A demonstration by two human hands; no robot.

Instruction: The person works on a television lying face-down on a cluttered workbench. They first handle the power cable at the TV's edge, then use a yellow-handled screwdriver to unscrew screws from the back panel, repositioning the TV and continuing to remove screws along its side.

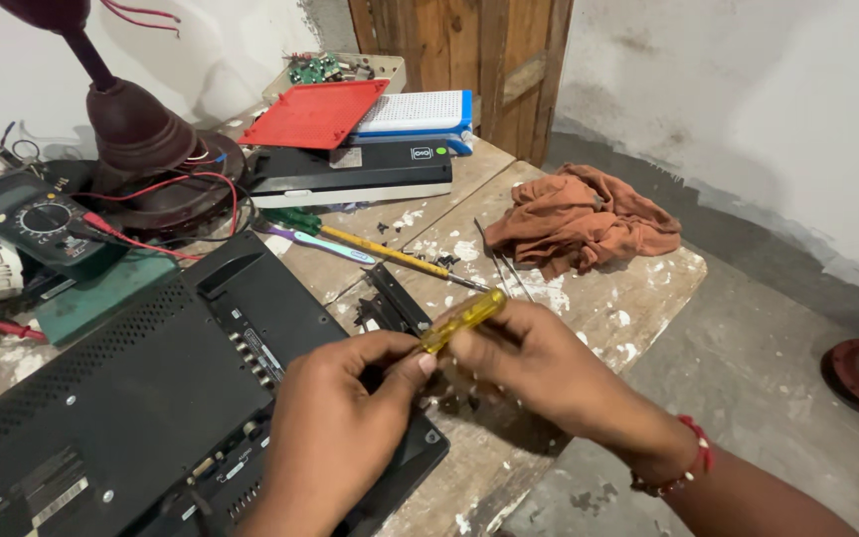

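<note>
Over the near edge of the desk (pixel 638 288), a yellow screwdriver (pixel 462 319) is held between both hands. The right hand (pixel 539 373) is brought in from the lower right, wrist bent inward, its fingers (pixel 494 343) curled shut around the lower part of the handle. The left hand (pixel 340 428) is raised from below, back toward the camera, and its thumb and forefinger are pinched narrow on the handle's near end. The handle is tilted up to the right, just above the corner of a black monitor (pixel 131 398) laid face down. A black bracket (pixel 390 298) is seen just behind the hands. Farther back lie a green-handled screwdriver (pixel 370 244), a multimeter (pixel 37 219) and an orange rag (pixel 579 219).
</note>
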